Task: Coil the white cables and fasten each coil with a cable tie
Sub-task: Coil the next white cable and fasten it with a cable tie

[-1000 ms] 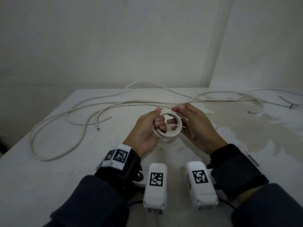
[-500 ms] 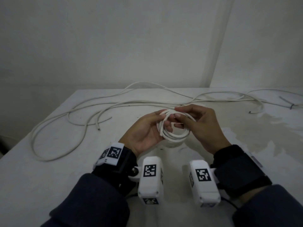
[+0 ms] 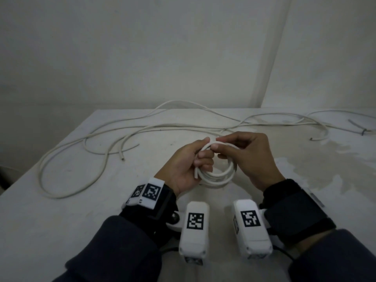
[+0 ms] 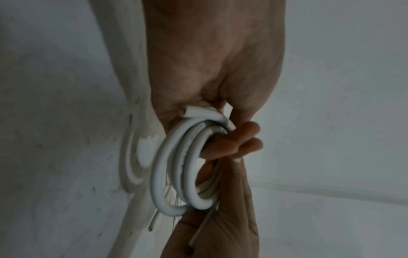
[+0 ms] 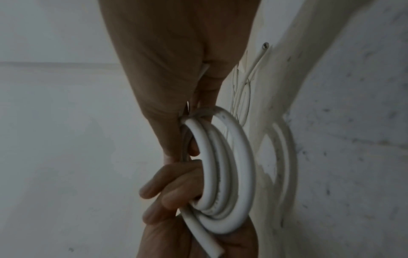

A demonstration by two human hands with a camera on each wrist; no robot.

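A small coil of white cable [image 3: 219, 177] hangs between both hands above the table [image 3: 61, 231]. My left hand [image 3: 203, 154] grips the coil's left side, fingers curled through the loops [image 4: 159, 174], and a cut cable end [image 3: 195, 176] sticks out below them. My right hand [image 3: 215, 146] pinches the top of the coil with thumb and forefinger; its other fingers lie behind the loops [image 5: 240, 174]. A thin white strip [image 4: 198, 232] lies against the right palm; I cannot tell what it is.
Long loose white cables [image 3: 142, 129] trail across the back of the table, with a big loop [image 3: 46, 169] near the left edge and a cut end [image 3: 122, 158]. A dark-tied cable piece [image 3: 364, 131] lies far right by a stained patch [image 3: 325, 159]. Walls stand close behind.
The right hand moved from the coil's right side to pinch its top. The coil tipped from facing me to hanging lower between the hands, and the left hand shifted its hold.
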